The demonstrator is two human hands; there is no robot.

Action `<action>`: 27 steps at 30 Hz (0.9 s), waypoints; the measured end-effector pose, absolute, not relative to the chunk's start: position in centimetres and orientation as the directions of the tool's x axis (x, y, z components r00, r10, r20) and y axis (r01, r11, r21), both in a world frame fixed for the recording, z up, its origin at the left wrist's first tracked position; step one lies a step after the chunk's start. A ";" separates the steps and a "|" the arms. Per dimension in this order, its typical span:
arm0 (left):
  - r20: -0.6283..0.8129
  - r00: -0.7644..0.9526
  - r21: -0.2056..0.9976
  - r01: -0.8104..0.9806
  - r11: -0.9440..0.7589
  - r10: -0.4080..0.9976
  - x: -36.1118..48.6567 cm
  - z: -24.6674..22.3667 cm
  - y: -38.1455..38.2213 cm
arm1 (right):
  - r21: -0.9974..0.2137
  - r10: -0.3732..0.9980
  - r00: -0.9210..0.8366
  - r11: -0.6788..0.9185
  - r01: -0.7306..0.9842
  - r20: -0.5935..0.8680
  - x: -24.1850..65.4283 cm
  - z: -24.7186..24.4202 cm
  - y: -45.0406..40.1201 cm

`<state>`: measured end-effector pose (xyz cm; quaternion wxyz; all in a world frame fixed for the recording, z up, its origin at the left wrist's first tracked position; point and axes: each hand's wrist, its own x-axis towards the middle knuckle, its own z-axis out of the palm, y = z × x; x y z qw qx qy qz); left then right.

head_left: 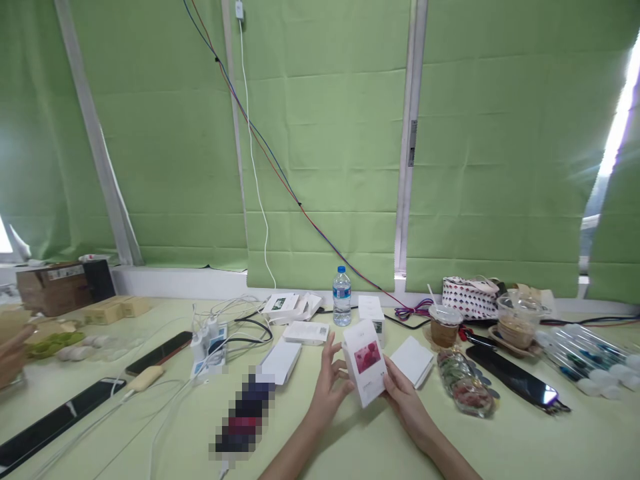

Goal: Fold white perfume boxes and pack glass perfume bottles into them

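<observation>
Head view: the white box (367,363), tilted with its red picture toward the wearer, is held above the surface (370,450) between the fingers of both hands. The fingers of the right hand (406,401) are clamped on its lower right edge; those of the left hand (327,385) are spread along its left edge, and whether they press on it cannot be told. With the load perhaps borne mainly on one side, the box could swivel or slip; too hard a pinch might dent its walls, which look like thin card. Just beyond the right fingers lies a flat carton (413,361), which a dropped box could strike; farther out on that side stands a drink cup (445,327), a likely spill if knocked. To its near side are clear packets (467,387). Straight beyond the fingers, the water bottle (342,300) and an upright carton (371,308) limit forward reach. Left of the left fingers lie a long carton (283,361) and, farther off, white cables (173,400), which could snag a sweeping forearm.
</observation>
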<state>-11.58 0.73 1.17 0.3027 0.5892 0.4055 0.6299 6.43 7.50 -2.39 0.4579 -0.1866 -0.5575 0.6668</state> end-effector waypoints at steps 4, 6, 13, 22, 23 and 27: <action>0.406 -0.011 0.913 0.039 -0.405 0.914 -12.3 2.0 0.8 | -0.933 0.742 -0.616 0.034 -0.359 0.265 6.3 -2.9 7.5; 0.359 0.108 0.933 -0.008 -0.360 0.927 -12.2 2.1 0.7 | -0.952 0.722 -0.638 0.093 -0.292 0.267 6.2 -3.4 7.6; 0.366 0.002 0.875 0.340 -0.345 0.931 -11.2 0.9 0.1 | -0.868 0.798 -0.412 0.495 0.034 0.439 6.7 -2.7 7.3; 0.503 -0.047 0.777 0.461 -0.428 0.863 -10.2 1.7 -0.1 | -0.149 0.224 -0.431 0.968 0.199 0.874 7.5 -0.8 5.4; 0.500 -0.056 0.778 0.467 -0.419 0.864 -10.0 1.8 -0.1 | -0.096 0.193 -0.445 0.968 0.232 0.874 7.4 -0.6 5.3; 0.468 -0.140 0.806 0.473 -0.356 0.872 -9.9 1.6 -0.1 | 0.027 0.136 -0.471 0.946 0.324 0.871 7.6 0.1 5.0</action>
